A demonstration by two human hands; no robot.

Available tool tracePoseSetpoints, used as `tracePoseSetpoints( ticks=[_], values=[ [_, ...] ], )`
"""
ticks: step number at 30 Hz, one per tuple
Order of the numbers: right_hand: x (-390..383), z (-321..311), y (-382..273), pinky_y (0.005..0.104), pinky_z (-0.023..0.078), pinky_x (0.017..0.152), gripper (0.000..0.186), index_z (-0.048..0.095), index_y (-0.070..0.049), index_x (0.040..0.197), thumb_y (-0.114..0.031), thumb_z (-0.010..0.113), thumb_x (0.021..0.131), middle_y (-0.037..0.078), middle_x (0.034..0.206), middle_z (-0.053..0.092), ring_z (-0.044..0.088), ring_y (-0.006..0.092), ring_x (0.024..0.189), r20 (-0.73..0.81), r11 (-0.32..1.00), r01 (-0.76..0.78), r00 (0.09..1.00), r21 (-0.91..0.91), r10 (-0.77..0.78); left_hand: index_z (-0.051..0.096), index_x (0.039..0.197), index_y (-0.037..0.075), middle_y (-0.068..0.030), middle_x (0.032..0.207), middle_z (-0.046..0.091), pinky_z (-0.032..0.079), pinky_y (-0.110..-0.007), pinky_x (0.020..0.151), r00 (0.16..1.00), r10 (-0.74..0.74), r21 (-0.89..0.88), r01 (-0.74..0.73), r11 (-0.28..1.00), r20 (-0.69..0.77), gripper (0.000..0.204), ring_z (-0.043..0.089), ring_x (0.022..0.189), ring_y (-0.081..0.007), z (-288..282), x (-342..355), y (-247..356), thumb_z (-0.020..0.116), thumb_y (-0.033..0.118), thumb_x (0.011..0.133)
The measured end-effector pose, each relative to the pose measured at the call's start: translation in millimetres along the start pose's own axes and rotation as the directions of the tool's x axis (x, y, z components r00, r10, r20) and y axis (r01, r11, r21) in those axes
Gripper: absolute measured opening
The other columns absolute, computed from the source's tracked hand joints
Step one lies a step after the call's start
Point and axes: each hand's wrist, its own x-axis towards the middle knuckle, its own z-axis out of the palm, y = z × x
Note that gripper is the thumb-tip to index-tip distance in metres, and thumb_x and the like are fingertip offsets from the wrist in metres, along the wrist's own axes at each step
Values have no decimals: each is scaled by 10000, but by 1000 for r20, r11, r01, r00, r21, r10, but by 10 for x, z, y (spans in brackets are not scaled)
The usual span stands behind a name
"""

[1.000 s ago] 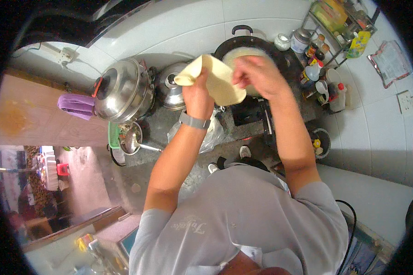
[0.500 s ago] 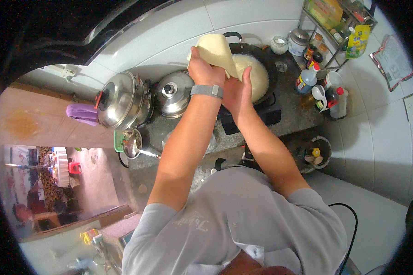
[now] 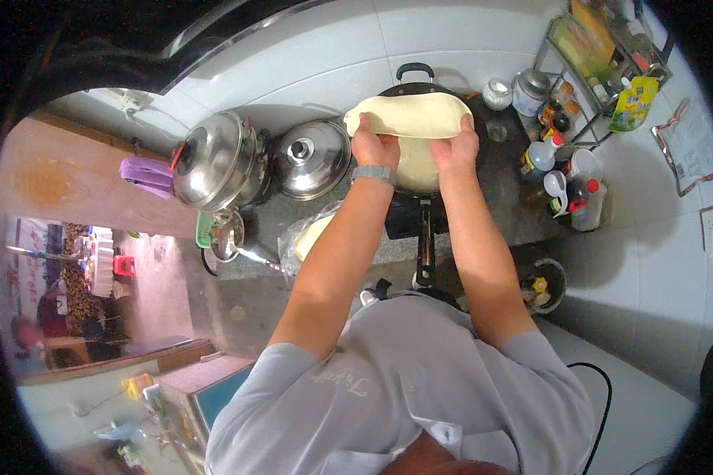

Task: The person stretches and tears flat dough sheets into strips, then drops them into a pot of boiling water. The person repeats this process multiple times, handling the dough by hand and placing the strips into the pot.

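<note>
A pale, flat sheet of dough (image 3: 409, 117) is stretched sideways between my two hands, above a black wok (image 3: 425, 245). My left hand (image 3: 374, 150) pinches its near edge at the left, thumb on top. At the right end, my right hand (image 3: 456, 150) grips it the same way. Under the sheet, a pale round layer (image 3: 416, 168) that looks like dough lies in the wok, partly hidden by the sheet and hands. Left of my left forearm, a clear plastic bag (image 3: 291, 237) holds more pale dough, partly covered by the arm.
Left of the wok are a domed steel lid (image 3: 313, 170) and a lidded steel pot (image 3: 214, 162). A steel ladle (image 3: 249, 255) lies near the counter's front. Bottles (image 3: 540, 154), jars (image 3: 531, 91) and a wire rack (image 3: 582, 99) crowd the right. A bin (image 3: 558, 285) stands below.
My hands have moved apart, the right one going right and away from the left. The dough, earlier draped over my left hand, now spreads wide between both. The view has shifted slightly.
</note>
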Motion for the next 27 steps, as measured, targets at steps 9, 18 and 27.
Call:
tracePoseSetpoints(
  ticks=[9,18,27],
  values=[
    [177,-103,-53,470,375,948,372,391,11,1204,-238,351,930,171,1204,463,448,321,1119,-94,988,11,995,-154,-25,455,1107,-19,-124,1100,528,414,-385,892,999,-41,-44,40,998,-34,274,520,1007,-253,-122,231,-147,399,169,915],
    [411,-201,-309,507,356,957,371,383,12,1203,-237,321,935,182,1211,444,440,338,1117,-180,951,69,975,-302,-128,402,1168,-36,-130,1130,507,436,-412,862,997,-33,-44,30,999,-72,318,517,1019,-265,-216,293,-123,400,159,917],
    [525,-361,-508,487,361,950,375,417,2,1181,-263,343,926,175,1173,486,464,313,1099,-219,943,67,965,-326,-145,425,1152,-10,-128,1118,525,440,-441,870,994,-39,-113,27,993,-104,298,522,1018,-274,-223,345,-92,416,168,912]
  ],
)
